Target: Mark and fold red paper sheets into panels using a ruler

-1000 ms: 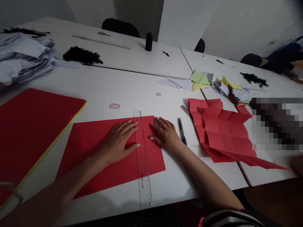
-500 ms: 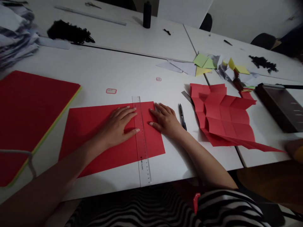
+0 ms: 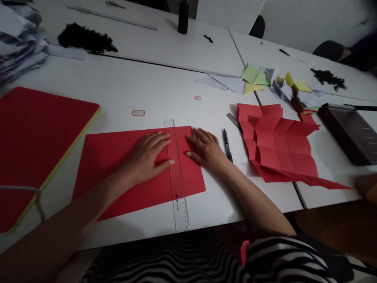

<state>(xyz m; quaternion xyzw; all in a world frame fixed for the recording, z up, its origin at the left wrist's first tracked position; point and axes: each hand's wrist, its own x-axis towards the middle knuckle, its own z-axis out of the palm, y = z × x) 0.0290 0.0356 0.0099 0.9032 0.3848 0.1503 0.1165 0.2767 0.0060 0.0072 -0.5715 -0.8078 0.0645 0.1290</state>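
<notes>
A flat sheet of red paper (image 3: 118, 147) lies on the white table before me. Across its right part runs a clear ruler (image 3: 178, 184), its lower end reaching past the paper toward the table's front edge. My left hand (image 3: 151, 155) rests flat and open, fingertips and thumb on the ruler's left side. On the paper's right edge lies my right hand (image 3: 206, 149), open with fingers spread, its thumb and fingertips a little right of the ruler. A black pen (image 3: 227, 145) lies on the table just right of that hand.
At the right sits a creased, folded red sheet (image 3: 285, 145), partly over a metal strip (image 3: 233, 120). A stack of red paper (image 3: 44, 133) lies at left. Behind are paper scraps (image 3: 253, 78), black thread piles (image 3: 85, 38) and a black bottle (image 3: 183, 17). A dark box (image 3: 350, 133) stands far right.
</notes>
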